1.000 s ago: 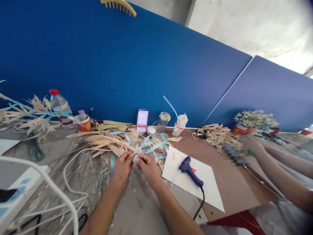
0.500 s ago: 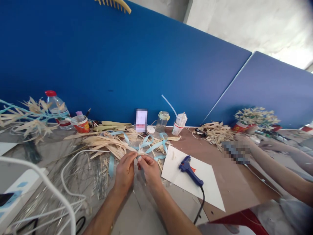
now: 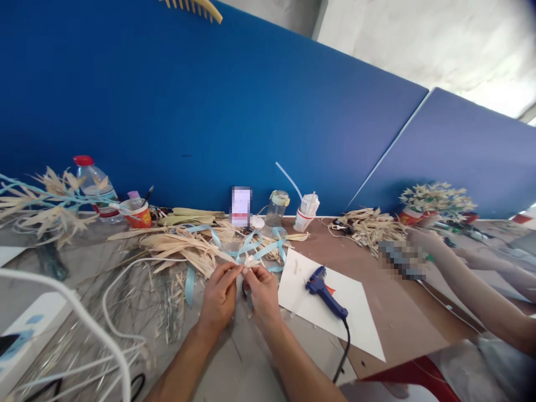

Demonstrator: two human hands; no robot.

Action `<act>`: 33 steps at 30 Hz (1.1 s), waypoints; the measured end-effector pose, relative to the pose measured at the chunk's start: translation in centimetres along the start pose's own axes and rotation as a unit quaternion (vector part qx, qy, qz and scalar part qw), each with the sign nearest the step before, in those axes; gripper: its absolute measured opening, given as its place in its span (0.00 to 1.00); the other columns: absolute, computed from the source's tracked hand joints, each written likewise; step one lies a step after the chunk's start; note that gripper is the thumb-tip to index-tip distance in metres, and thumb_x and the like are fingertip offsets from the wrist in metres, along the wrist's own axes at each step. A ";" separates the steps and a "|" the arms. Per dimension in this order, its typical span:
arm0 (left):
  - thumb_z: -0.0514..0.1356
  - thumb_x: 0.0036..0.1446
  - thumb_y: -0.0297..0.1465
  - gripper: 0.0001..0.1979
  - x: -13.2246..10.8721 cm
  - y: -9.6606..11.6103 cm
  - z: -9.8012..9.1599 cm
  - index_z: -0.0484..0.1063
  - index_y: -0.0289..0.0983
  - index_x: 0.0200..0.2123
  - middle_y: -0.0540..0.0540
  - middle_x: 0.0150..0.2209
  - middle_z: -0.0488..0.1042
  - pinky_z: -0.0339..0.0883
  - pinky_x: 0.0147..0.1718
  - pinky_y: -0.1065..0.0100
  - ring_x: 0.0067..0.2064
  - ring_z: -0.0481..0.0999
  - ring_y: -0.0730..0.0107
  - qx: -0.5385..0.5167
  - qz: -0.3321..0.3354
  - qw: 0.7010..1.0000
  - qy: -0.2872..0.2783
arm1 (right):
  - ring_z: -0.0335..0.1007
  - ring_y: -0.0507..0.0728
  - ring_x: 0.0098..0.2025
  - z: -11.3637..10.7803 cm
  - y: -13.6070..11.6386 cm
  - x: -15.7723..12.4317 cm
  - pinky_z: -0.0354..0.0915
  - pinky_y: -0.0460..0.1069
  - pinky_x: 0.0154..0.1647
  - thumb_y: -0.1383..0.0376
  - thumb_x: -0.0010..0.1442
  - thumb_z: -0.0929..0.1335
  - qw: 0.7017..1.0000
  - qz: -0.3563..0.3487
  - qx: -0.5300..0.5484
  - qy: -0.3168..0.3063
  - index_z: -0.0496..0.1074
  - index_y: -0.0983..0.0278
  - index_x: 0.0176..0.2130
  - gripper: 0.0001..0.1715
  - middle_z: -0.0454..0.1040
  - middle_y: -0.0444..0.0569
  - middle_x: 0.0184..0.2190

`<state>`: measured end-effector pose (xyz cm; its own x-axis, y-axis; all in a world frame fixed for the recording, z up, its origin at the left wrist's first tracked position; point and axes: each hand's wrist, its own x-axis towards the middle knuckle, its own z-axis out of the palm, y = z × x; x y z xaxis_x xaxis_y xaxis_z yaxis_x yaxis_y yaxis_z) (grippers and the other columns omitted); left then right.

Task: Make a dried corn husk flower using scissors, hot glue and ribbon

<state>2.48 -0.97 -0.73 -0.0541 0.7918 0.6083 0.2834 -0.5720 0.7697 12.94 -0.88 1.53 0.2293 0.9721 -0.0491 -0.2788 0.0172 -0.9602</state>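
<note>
My left hand (image 3: 218, 293) and my right hand (image 3: 262, 290) meet over the table, thumbs and fingertips pinched together. Between them is a small pale husk flower (image 3: 250, 260), its pointed tips showing above the fingers; the lower part is hidden. Just beyond lie curls of light blue ribbon (image 3: 274, 248) and a heap of dried corn husks (image 3: 180, 245). Right of my hands, a blue hot glue gun (image 3: 326, 293) rests on a white sheet (image 3: 364, 326).
Thin wires (image 3: 167, 307) and a white cable (image 3: 113, 340) spread over the left side near a power strip (image 3: 37, 324). Cups, bottles and a phone (image 3: 242, 206) line the blue partition (image 3: 209, 111). At right, a co-worker's arm (image 3: 464, 279) reaches across the table.
Both hands have shifted slightly right and a little lower, still pinched together on the husk flower. The co-worker's hand at right has moved slightly.
</note>
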 end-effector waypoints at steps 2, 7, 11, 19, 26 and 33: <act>0.56 0.56 0.26 0.14 0.1 0.1 0.0 0.79 0.41 0.41 0.42 0.42 0.77 0.68 0.47 0.63 0.45 0.75 0.63 -0.027 -0.031 0.999 -0.013 | 0.49 0.48 0.18 -0.1 -0.1 0.0 0.48 0.45 0.21 0.57 0.45 0.70 1.000 0.002 0.004 0.002 0.66 0.63 0.20 0.14 0.59 0.37 0.14; 0.62 0.52 0.32 0.07 0.8 0.5 -0.4 0.79 0.39 0.33 0.44 0.37 0.78 0.66 0.42 0.67 0.41 0.74 0.65 -0.190 -0.233 0.953 0.038 | 0.47 0.47 0.18 -0.5 0.2 0.4 0.45 0.45 0.21 0.59 0.47 0.69 0.999 0.022 -0.032 -0.028 0.64 0.63 0.19 0.13 0.57 0.36 0.13; 0.68 0.45 0.39 0.16 1.4 0.3 -0.8 0.78 0.36 0.36 0.46 0.32 0.77 0.65 0.32 0.71 0.30 0.71 0.73 -0.310 -0.389 0.866 0.060 | 0.47 0.47 0.18 -0.6 0.9 0.8 0.45 0.45 0.21 0.59 0.47 0.68 0.996 0.010 -0.058 -0.073 0.64 0.63 0.19 0.12 0.57 0.36 0.13; 0.73 0.36 0.35 0.17 1.5 0.2 -0.9 0.80 0.33 0.32 0.46 0.28 0.76 0.63 0.30 0.72 0.29 0.70 0.74 -0.373 -0.437 0.819 0.002 | 0.49 0.47 0.20 -0.9 0.7 0.9 0.48 0.45 0.22 0.60 0.48 0.67 0.986 0.012 -0.089 -0.140 0.67 0.65 0.22 0.10 0.59 0.38 0.15; 0.73 0.36 0.35 0.18 1.3 -0.5 -0.9 0.81 0.33 0.33 0.43 0.31 0.79 0.65 0.37 0.66 0.33 0.73 0.65 -0.302 -0.430 0.849 -0.058 | 0.52 0.48 0.21 -1.5 0.4 1.1 0.49 0.44 0.22 0.61 0.48 0.67 0.980 -0.014 -0.139 -0.144 0.70 0.64 0.21 0.10 0.60 0.39 0.15; 0.73 0.35 0.36 0.18 1.0 -0.8 -0.4 0.80 0.34 0.32 0.46 0.29 0.77 0.65 0.37 0.67 0.32 0.72 0.69 -0.326 -0.426 0.843 -0.041 | 0.57 0.50 0.23 -1.5 -0.3 1.0 0.53 0.45 0.24 0.63 0.47 0.67 0.976 -0.021 -0.185 -0.115 0.73 0.65 0.22 0.08 0.67 0.41 0.18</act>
<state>1.86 0.18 -0.65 0.1022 0.9714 -0.2145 -0.4117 0.2376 0.8798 14.66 -0.28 1.38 0.0060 0.9999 0.0148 0.0918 0.0142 -0.9957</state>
